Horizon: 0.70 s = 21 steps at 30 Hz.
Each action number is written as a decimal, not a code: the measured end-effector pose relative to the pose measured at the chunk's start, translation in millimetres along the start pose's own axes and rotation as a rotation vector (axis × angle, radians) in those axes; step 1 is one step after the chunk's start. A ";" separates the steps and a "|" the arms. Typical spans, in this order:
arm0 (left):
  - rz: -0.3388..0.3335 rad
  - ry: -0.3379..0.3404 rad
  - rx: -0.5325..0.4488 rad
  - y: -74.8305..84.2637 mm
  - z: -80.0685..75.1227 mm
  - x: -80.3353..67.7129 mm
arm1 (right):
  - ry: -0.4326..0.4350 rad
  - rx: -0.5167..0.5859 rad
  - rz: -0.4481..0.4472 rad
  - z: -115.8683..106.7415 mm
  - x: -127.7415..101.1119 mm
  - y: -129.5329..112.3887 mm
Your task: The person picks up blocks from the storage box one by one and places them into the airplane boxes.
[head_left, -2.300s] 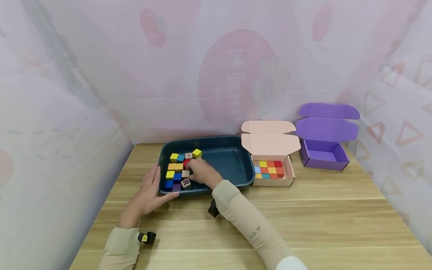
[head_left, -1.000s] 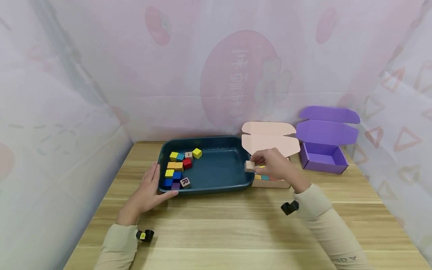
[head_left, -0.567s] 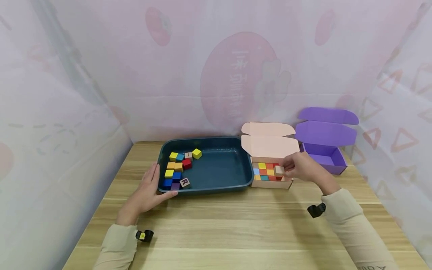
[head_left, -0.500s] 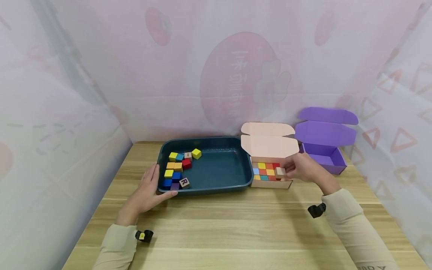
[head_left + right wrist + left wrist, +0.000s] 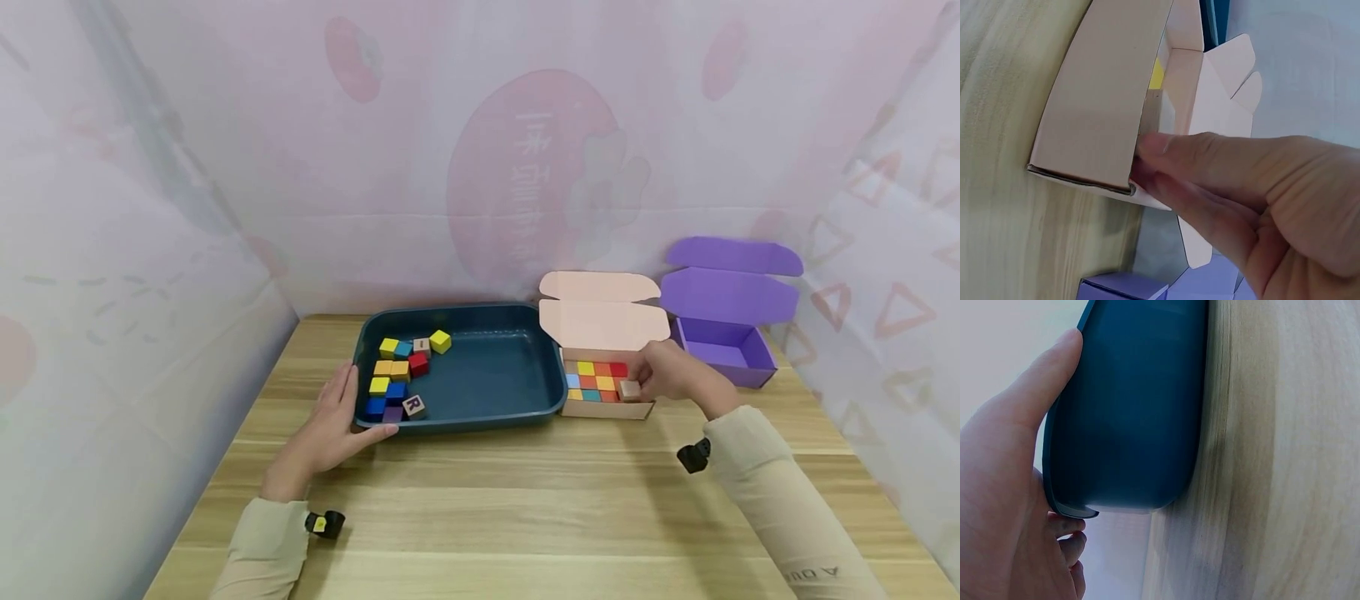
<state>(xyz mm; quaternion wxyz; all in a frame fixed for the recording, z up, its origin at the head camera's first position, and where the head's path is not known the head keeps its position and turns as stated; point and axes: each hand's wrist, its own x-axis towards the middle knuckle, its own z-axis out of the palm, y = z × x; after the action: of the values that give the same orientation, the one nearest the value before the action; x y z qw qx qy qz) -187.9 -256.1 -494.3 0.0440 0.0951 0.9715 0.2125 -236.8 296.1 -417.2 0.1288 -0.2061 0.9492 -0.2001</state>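
Observation:
My right hand [image 5: 671, 375] pinches a plain wooden cube [image 5: 630, 391] between thumb and fingers, low inside the front right corner of the pale pink box [image 5: 606, 409]. Colored cubes [image 5: 604, 383] fill the box to the left of it. In the right wrist view, the fingertips [image 5: 1155, 144] reach in past the box wall and partly hide the cube. My left hand [image 5: 330, 429] rests against the near left corner of the dark blue tray [image 5: 495, 375], thumb along the front rim and fingers extended along the left side.
Loose cubes, including a red cube [image 5: 418, 364] and one marked R [image 5: 414, 406], lie in the tray's left part. Right of the pink box stands a purple box [image 5: 723, 352] with its lid up. The pink lid [image 5: 603, 323] stands raised behind its box.
My right hand took the plain wooden cube out of the tray, carried it right to the pink box and lowered it at the front right corner. My left hand has stayed on the tray.

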 end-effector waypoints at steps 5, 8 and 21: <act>-0.002 0.001 0.001 -0.5 0.0 0.4 | -0.056 -0.063 0.055 -2.2 9.7 -7.3; 0.001 0.001 -0.006 -0.9 0.4 0.8 | -0.081 -0.109 0.095 -1.8 14.7 -11.4; 0.007 -0.004 -0.014 -1.5 1.3 1.5 | -0.125 -0.291 0.238 15.3 37.0 -16.2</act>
<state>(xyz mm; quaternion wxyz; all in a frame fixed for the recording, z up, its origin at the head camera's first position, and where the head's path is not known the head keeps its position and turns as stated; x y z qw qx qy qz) -189.4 -256.6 -496.2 0.0458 0.0986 0.9696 0.2192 -259.0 261.3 -429.7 0.1790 -0.1206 0.9759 -0.0308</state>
